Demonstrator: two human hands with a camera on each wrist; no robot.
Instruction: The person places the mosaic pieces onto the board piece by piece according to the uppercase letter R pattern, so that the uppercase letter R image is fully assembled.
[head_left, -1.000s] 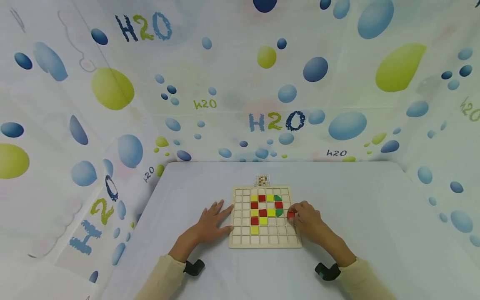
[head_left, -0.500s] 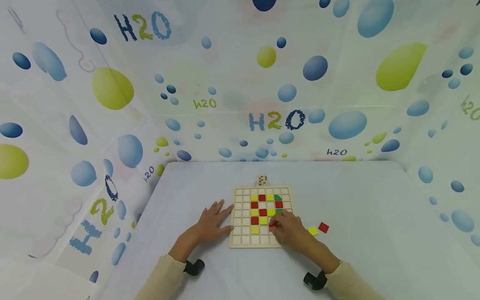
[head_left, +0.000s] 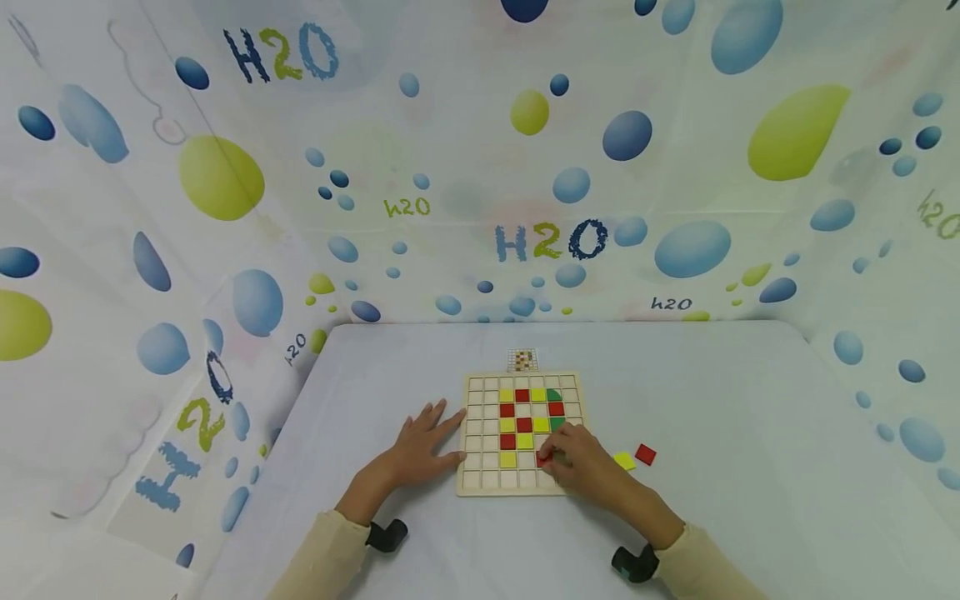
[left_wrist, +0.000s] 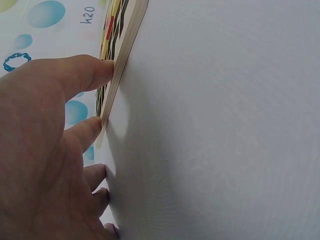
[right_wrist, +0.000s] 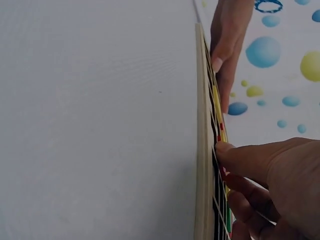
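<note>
A wooden grid board [head_left: 482, 480] lies flat with red, yellow and green tiles set in several of its squares. With fingers spread, my left hand [head_left: 422, 450] touches the board's left edge; in the left wrist view the thumb and a fingertip meet its side. Over the lower right of the grid, my right hand [head_left: 581, 460] pinches a red square tile [head_left: 541, 460] at one of the squares. The fingers cover most of that tile and part of a green tile [head_left: 557, 423]. Whether the tile sits fully in its square I cannot tell.
A loose yellow tile [head_left: 624, 461] and another red tile [head_left: 646, 454] lie on the white tabletop [head_left: 720, 417], right of the board. Behind the board is a small card [head_left: 522, 360] printed with a coloured grid. A patterned curtain [head_left: 450, 167] surrounds the table.
My right hand has moved left from the board's right edge onto the grid, bringing the red tile. That uncovers the loose yellow and red tiles. The left hand stays put.
</note>
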